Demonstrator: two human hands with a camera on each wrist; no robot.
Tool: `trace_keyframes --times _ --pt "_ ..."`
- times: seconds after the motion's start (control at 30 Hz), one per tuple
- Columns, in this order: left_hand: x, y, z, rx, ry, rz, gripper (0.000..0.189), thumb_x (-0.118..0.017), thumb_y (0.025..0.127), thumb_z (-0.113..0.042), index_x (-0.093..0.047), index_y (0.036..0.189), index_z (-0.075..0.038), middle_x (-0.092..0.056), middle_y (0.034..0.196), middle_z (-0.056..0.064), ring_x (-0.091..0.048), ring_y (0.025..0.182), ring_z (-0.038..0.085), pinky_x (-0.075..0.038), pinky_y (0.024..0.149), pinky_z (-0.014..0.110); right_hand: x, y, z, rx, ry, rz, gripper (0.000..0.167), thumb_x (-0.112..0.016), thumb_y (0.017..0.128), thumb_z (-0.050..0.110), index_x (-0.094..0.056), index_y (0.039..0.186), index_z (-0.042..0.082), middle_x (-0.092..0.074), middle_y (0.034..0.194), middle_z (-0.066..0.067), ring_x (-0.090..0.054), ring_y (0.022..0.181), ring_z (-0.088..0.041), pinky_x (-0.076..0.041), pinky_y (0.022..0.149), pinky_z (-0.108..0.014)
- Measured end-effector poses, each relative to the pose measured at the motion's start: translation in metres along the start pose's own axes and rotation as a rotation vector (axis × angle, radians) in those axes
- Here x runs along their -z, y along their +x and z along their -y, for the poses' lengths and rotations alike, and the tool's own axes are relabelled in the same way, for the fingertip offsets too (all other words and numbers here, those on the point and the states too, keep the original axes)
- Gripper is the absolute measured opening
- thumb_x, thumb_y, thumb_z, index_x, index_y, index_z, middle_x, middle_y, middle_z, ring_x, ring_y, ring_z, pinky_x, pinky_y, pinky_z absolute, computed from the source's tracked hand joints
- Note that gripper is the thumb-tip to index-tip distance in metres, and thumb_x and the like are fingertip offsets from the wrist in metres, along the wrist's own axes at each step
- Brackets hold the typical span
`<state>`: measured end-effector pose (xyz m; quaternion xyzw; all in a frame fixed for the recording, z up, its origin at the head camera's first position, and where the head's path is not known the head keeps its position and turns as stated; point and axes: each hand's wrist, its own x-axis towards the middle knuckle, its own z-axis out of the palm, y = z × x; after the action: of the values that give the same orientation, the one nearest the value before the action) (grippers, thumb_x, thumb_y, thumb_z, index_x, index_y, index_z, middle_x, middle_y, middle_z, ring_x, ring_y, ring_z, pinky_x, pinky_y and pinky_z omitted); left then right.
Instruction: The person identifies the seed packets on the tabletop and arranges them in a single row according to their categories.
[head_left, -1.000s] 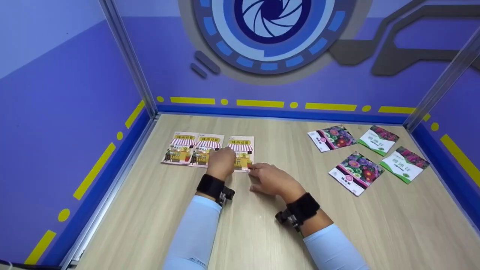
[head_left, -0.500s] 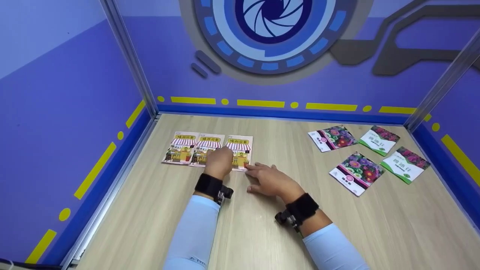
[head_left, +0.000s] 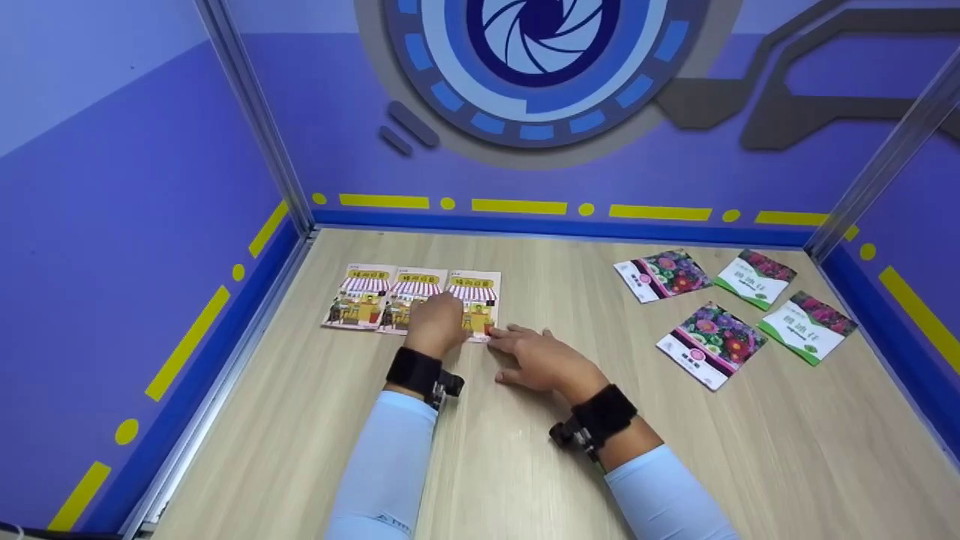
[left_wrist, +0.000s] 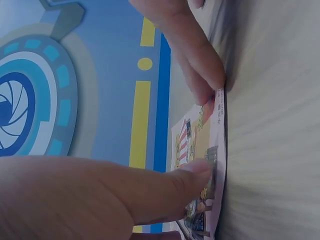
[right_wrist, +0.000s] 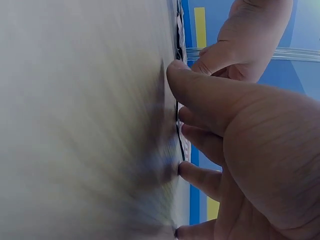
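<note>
Three matching flat cards with a striped-awning shop picture lie in a row on the table: a left card (head_left: 355,304), a middle card (head_left: 418,281) and a right card (head_left: 484,291). My left hand (head_left: 436,324) lies over the lower parts of the middle and right cards. In the left wrist view its thumb (left_wrist: 165,187) extends straight onto a card's printed face (left_wrist: 196,127); its other fingers are mostly hidden. My right hand (head_left: 541,360) rests with spread fingers, its fingertips at the right card's lower right corner. In the right wrist view the fingertips (right_wrist: 186,170) touch down along the card's edge.
At the right lie two pink-and-black flower packets, a far one (head_left: 664,276) and a near one (head_left: 712,345), and two green-and-white flower packets, a far one (head_left: 756,280) and a near one (head_left: 808,328). Blue-purple walls (head_left: 480,180) stand along the back and sides.
The right card has slid a little left, and its gap to the middle card has closed. Both hands shifted slightly left with it. The flower packets stayed put.
</note>
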<state>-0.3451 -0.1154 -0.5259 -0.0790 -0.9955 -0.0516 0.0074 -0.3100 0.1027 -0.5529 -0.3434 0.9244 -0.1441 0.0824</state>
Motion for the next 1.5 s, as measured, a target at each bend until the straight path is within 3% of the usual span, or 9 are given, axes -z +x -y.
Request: trace_keyframes --times 0.13,0.33,0.57,0.7,0.9,1.17,1.33,1.5 --pt "0.0 0.003 -0.001 -0.033 -0.022 -0.057 0.028 -0.083 0.08 -0.032 -0.074 0.094 -0.009 -0.069 0.101 0.01 -0.066 0.093 0.031 -0.052 0.083 0.052 0.005 -0.001 -0.009 -0.041 -0.012 -0.04 0.064 -0.07 0.093 0.044 -0.05 0.15 0.02 -0.037 0.16 0.0 -0.028 0.149 -0.032 -0.024 0.107 -0.075" --pt "-0.005 0.007 -0.011 -0.112 -0.08 -0.121 0.021 -0.079 0.084 -0.026 -0.075 0.099 -0.012 -0.067 0.103 0.007 -0.064 0.096 0.029 -0.052 0.081 0.049 0.018 -0.008 -0.039 -0.215 -0.019 -0.083 0.066 -0.068 0.094 0.043 -0.047 0.151 0.015 -0.035 0.161 -0.005 -0.025 0.149 -0.036 -0.02 0.109 -0.074" --pt "-0.017 0.004 -0.041 -0.236 -0.117 -0.067 0.029 -0.075 0.089 -0.033 -0.074 0.112 -0.015 -0.065 0.113 0.001 -0.063 0.102 0.024 -0.051 0.09 0.043 0.031 -0.028 -0.087 -0.373 0.052 -0.169 0.065 -0.067 0.095 0.038 -0.048 0.149 0.008 -0.036 0.158 -0.018 -0.028 0.147 -0.042 -0.019 0.11 -0.074" --pt "-0.022 0.001 -0.06 -0.308 -0.076 -0.042 0.036 -0.073 0.091 -0.041 -0.073 0.118 -0.018 -0.065 0.12 0.0 -0.062 0.11 0.022 -0.05 0.095 0.043 0.037 -0.041 -0.109 -0.419 0.057 -0.216 0.063 -0.068 0.094 0.032 -0.049 0.146 0.002 -0.034 0.156 -0.028 -0.028 0.144 -0.048 -0.021 0.111 -0.071" --pt "-0.027 -0.002 -0.081 -0.359 -0.01 -0.053 0.04 -0.073 0.089 -0.048 -0.074 0.117 -0.02 -0.062 0.125 -0.001 -0.059 0.113 0.022 -0.05 0.092 0.044 0.042 -0.053 -0.127 -0.519 0.079 -0.265 0.068 -0.07 0.091 0.029 -0.047 0.146 -0.003 -0.023 0.158 -0.033 -0.02 0.146 -0.051 -0.018 0.117 -0.061" --pt "-0.031 -0.007 -0.1 -0.389 -0.014 -0.03 0.049 -0.07 0.09 -0.051 -0.069 0.129 -0.022 -0.057 0.14 -0.001 -0.053 0.127 0.021 -0.045 0.101 0.047 0.042 -0.063 -0.137 -0.63 0.174 -0.223 0.075 -0.065 0.095 0.032 -0.033 0.154 -0.003 -0.008 0.162 -0.032 -0.005 0.149 -0.051 -0.009 0.118 -0.063" --pt "-0.034 -0.009 -0.106 -0.39 -0.016 0.006 0.055 -0.066 0.092 -0.055 -0.063 0.137 -0.024 -0.054 0.146 0.0 -0.048 0.135 0.021 -0.042 0.106 0.048 0.042 -0.066 -0.141 -0.658 0.191 -0.204 0.079 -0.064 0.096 0.034 -0.027 0.156 -0.003 -0.002 0.163 -0.03 -0.001 0.149 -0.049 -0.008 0.116 -0.066" --pt "-0.034 -0.009 -0.11 -0.414 -0.006 0.019 0.054 -0.066 0.092 -0.055 -0.064 0.135 -0.023 -0.055 0.144 0.001 -0.049 0.133 0.021 -0.042 0.106 0.048 0.041 -0.067 -0.142 -0.677 0.206 -0.162 0.08 -0.059 0.099 0.04 -0.024 0.157 -0.002 -0.003 0.164 -0.029 -0.002 0.149 -0.049 -0.008 0.116 -0.066"
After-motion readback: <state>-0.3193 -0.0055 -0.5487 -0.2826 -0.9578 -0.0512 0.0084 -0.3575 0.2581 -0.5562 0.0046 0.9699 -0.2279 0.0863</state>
